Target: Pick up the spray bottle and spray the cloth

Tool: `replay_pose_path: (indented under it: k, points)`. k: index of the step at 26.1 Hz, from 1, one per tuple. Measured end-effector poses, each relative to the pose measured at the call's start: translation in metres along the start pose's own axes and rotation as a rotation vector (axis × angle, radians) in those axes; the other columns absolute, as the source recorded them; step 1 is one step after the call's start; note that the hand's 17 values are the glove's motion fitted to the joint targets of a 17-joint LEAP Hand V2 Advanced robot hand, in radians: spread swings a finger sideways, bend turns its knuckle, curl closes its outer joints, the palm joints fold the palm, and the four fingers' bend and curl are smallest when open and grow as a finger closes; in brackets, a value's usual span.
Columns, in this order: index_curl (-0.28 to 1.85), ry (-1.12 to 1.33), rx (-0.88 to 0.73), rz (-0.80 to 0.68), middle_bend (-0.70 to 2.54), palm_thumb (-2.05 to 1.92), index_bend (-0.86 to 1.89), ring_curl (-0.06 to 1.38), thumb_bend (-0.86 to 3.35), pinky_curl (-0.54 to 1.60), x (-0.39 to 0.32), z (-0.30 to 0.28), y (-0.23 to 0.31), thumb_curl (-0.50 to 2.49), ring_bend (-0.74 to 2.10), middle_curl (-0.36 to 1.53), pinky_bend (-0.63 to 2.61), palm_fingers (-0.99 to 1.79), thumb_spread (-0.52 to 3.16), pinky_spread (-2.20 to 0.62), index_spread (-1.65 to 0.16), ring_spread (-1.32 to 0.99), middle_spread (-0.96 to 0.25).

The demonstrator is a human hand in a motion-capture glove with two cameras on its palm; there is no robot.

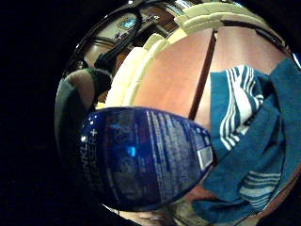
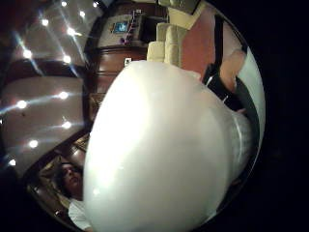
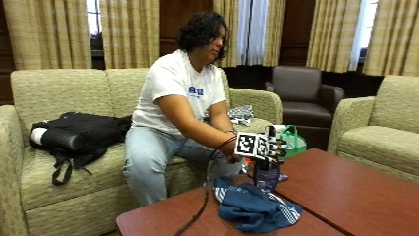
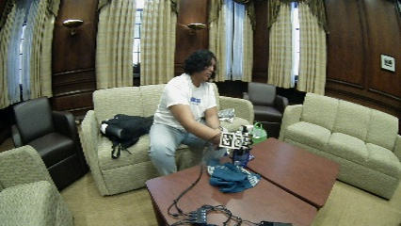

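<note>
Curtained lounge, reddish table [image 3: 353,191], beige sofa [image 3: 59,98].

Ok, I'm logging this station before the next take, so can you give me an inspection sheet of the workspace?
Surface: wooden table, two tops side by side.
Job's things: spray bottle held upright above the blue striped cloth, which lies crumpled on the table.
Clutter: nothing seen.
Grippers: gloved right hand grips the bottle's top.
Cables: one runs from the hand across the table to a bundle at its near edge.
Surroundings: sofa with black bag, armchairs, curtains.
</note>
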State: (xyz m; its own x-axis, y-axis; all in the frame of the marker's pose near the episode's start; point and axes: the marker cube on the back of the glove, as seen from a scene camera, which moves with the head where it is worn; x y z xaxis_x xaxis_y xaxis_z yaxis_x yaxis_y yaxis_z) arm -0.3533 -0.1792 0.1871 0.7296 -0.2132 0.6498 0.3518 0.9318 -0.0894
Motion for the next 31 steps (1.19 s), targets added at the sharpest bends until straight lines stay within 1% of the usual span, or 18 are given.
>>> replay_pose_path:
  k: [3,6,7,8,10,11,17,24,28,31]
  points:
    - [0.51,0.059,-0.041,0.004,0.56,0.65,0.24,0.42,-0.09,0.3,0.001,0.0,0.004,0.7,0.53,0.47,0.13,1.03,0.69,-0.03,-0.31,-0.21,-0.19]
    - [0.5,0.107,-0.069,0.006,0.44,0.55,0.17,0.42,-0.1,0.31,0.003,-0.003,0.007,0.64,0.5,0.44,0.17,0.78,0.74,0.03,-0.34,-0.21,-0.19]
    - [0.5,0.122,-0.08,0.007,0.42,0.54,0.17,0.42,-0.09,0.32,0.004,-0.004,0.009,0.62,0.5,0.44,0.16,0.76,0.76,0.04,-0.35,-0.21,-0.19]
    - [0.48,0.139,-0.092,0.009,0.38,0.51,0.13,0.41,-0.09,0.32,0.005,-0.005,0.011,0.6,0.45,0.42,0.19,0.62,0.77,0.06,-0.36,-0.21,-0.2]
    - [0.46,0.184,-0.112,0.012,0.35,0.47,0.12,0.4,-0.08,0.33,0.009,-0.008,0.016,0.58,0.42,0.41,0.21,0.53,0.78,0.09,-0.38,-0.21,-0.19]
    - [0.44,0.211,-0.121,0.014,0.32,0.46,0.09,0.4,-0.08,0.33,0.011,-0.011,0.019,0.56,0.4,0.4,0.21,0.44,0.78,0.1,-0.39,-0.22,-0.2]
    - [0.36,0.396,-0.176,0.012,0.25,0.43,0.1,0.35,-0.05,0.32,0.022,-0.031,0.044,0.5,0.37,0.37,0.24,0.38,0.81,0.14,-0.43,-0.21,-0.2]
    - [0.32,0.58,-0.225,-0.028,0.21,0.43,0.11,0.34,-0.04,0.32,0.021,-0.062,0.083,0.46,0.38,0.36,0.25,0.35,0.83,0.16,-0.44,-0.21,-0.2]
    - [0.3,0.663,-0.244,-0.062,0.2,0.43,0.13,0.34,-0.04,0.32,0.019,-0.084,0.107,0.44,0.38,0.36,0.25,0.35,0.84,0.16,-0.45,-0.21,-0.2]
    - [0.3,0.702,-0.248,-0.085,0.19,0.43,0.14,0.33,-0.04,0.32,0.01,-0.09,0.124,0.42,0.38,0.35,0.24,0.36,0.84,0.17,-0.45,-0.21,-0.19]
